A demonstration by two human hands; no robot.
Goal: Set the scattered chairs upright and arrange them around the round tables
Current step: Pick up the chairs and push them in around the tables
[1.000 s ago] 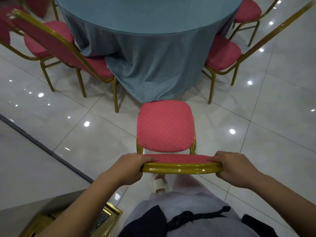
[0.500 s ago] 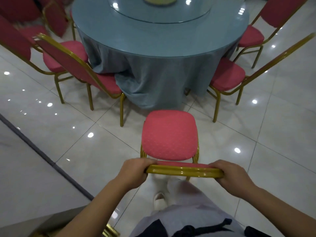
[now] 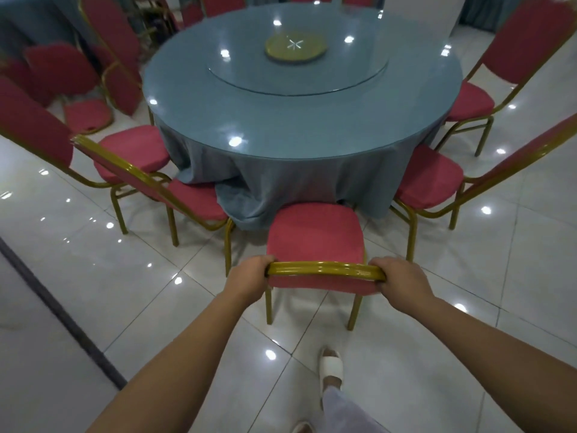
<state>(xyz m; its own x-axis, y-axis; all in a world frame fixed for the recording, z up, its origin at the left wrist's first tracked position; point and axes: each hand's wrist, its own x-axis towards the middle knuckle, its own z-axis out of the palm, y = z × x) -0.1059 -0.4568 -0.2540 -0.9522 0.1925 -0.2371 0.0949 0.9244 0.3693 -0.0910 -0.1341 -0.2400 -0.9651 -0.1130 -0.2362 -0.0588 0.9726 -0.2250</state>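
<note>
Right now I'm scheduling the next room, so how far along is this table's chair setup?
Done: the left chair and right chair stand upright at the round table. In hand: left hand and right hand grip the middle chair by its back rail, seat at the tablecloth. Left: jumbled chairs far left, apparently not upright.

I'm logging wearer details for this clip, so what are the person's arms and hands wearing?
Both forearms are bare as far as the frame shows: no sleeves, no gloves. Neither the left hand nor the right hand shows a ring, watch or band.
</note>
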